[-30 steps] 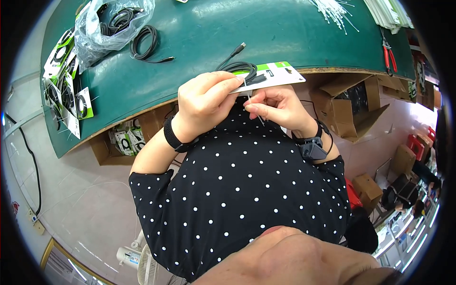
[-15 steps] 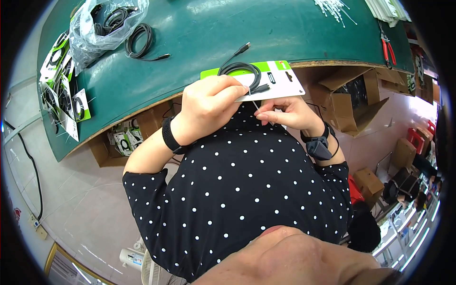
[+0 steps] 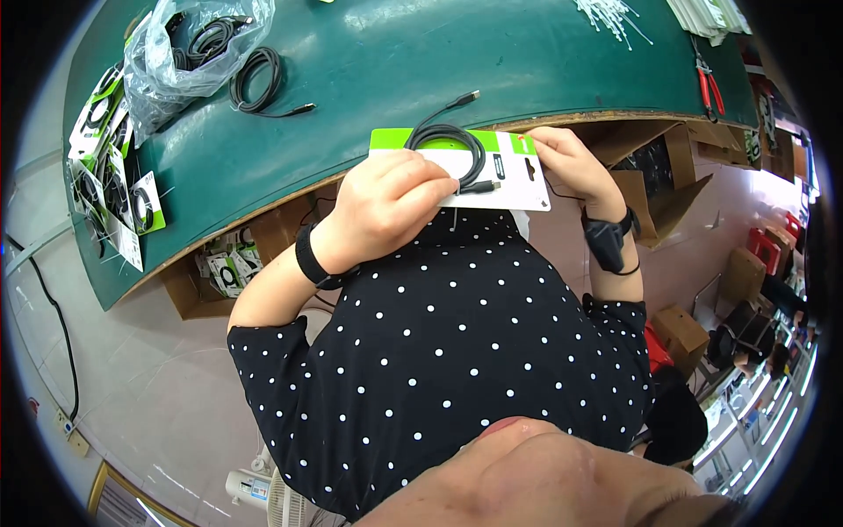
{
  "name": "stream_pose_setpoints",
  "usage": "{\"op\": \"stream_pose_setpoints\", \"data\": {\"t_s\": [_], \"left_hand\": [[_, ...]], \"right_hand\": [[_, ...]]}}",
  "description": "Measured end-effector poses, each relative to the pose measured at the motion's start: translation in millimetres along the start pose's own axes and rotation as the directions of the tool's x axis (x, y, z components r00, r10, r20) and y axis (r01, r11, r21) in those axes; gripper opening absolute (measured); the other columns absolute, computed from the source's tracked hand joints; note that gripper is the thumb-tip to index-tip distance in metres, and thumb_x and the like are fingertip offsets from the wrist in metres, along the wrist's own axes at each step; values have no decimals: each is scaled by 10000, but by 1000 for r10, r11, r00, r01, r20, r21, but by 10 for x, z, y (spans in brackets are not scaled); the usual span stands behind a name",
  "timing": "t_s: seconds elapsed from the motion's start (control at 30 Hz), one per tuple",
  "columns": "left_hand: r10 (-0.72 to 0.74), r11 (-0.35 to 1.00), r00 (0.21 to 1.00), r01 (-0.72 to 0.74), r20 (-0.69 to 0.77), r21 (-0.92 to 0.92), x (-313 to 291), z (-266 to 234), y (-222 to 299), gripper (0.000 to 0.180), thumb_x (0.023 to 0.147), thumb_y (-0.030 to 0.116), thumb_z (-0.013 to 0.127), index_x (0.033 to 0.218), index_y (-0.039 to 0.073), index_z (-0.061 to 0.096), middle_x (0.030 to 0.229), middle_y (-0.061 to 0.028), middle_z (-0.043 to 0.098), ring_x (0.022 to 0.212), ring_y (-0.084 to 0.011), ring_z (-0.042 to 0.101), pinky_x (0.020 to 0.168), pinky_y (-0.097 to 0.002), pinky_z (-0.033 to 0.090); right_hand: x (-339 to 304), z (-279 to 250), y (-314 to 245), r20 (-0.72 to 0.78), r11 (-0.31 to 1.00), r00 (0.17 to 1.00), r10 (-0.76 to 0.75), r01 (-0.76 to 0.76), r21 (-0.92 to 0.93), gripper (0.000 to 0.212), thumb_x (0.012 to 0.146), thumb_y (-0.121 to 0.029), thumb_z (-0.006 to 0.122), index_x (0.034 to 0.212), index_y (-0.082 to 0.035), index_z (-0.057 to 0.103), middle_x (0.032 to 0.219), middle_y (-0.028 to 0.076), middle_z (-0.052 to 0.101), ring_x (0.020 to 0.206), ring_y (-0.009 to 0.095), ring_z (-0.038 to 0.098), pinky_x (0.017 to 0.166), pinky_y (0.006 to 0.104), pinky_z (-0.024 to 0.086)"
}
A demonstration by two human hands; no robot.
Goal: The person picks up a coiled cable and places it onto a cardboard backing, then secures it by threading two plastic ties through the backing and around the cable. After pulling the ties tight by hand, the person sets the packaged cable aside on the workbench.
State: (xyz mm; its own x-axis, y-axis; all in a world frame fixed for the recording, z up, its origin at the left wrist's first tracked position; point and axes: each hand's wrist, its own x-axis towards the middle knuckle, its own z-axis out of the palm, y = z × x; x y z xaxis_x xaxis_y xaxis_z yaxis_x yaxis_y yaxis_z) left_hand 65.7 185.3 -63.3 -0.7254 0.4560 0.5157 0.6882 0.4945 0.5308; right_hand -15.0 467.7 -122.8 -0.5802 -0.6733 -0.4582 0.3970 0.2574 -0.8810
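Note:
A white and green packaging card (image 3: 518, 195) is held up in front of the table's near edge. On it lies a coiled black cable (image 3: 477, 158), one plug sticking out past the top edge and the other lying across the card. My left hand (image 3: 391, 200) is closed on the card's left part, pressing the coil with thumb and fingers. My right hand (image 3: 575, 167) pinches the upper right corner of the card; its fingertips are partly hidden. A thin white cable tie tail (image 3: 454, 220) hangs below the card's lower edge.
On the green table (image 3: 378, 79) are a plastic bag (image 3: 145, 83) of black cables, a loose coiled cable (image 3: 277, 75), a heap of carded cables (image 3: 110, 176), white cable ties (image 3: 606, 18) and red-handled cutters (image 3: 708, 88). Cardboard boxes (image 3: 645, 206) stand under the table.
My right hand has left the cable tie below the card and moved up to the card's right corner. The card has turned slightly clockwise. My left hand keeps its hold.

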Motion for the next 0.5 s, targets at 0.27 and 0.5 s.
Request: {"op": "stream_pose_setpoints", "data": {"t_s": [0.27, 0.5], "left_hand": [[190, 961, 982, -184, -9, 207, -75, -100, -87, 180, 713, 53, 635, 887, 10, 652, 879, -83, 631, 802, -233, 636, 730, -359, 543], [-1, 992, 998, 8, -55, 124, -63, -337, -82, 250, 718, 89, 730, 947, 10, 666, 955, -87, 654, 899, -241, 641, 801, -372, 520]], "right_hand": [[189, 502, -487, -39, 575, 994, 102, -27, 817, 364, 963, -195, 490, 1240, 39, 512, 1095, 127, 640, 898, 164, 656, 805, 290, 530], [399, 483, -561, -131, 883, 986, -104, 152, 444, 309, 913, -133, 581, 1167, 35, 529, 1041, 116, 651, 864, 124, 655, 761, 255, 536]]}}
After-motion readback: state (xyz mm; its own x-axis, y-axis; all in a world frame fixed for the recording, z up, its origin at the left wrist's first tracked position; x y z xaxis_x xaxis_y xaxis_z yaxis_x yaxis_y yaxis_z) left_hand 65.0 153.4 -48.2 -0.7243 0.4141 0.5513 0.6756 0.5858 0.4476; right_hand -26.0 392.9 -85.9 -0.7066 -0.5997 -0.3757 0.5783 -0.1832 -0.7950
